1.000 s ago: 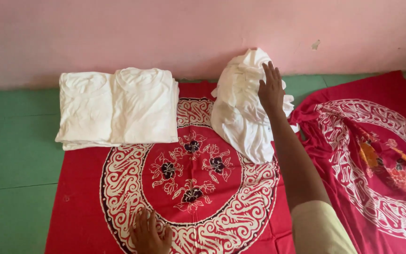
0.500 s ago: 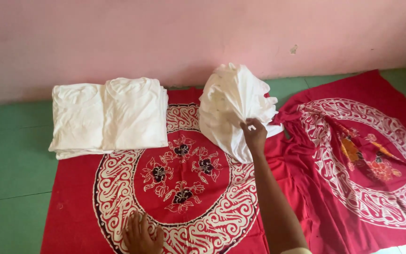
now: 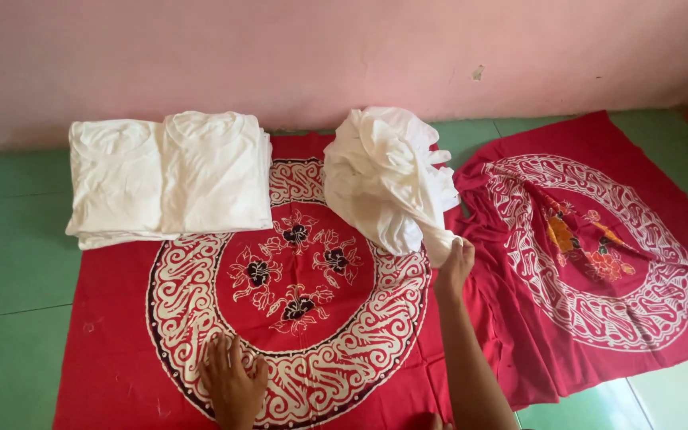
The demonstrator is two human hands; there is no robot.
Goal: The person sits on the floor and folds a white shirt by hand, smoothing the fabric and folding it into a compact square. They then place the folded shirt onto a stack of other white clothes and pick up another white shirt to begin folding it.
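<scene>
Your right hand [image 3: 455,267] has slid down the white garment bundle [image 3: 388,179], now pinching its lower edge; left hand [image 3: 232,382] lies spread flat. The cloth looks soft and light, so grip gathered folds.

2 folded white shirt stacks [image 3: 169,179], second red patterned cloth [image 3: 599,247], green floor [image 3: 9,263], pink wall [image 3: 280,56]
</scene>
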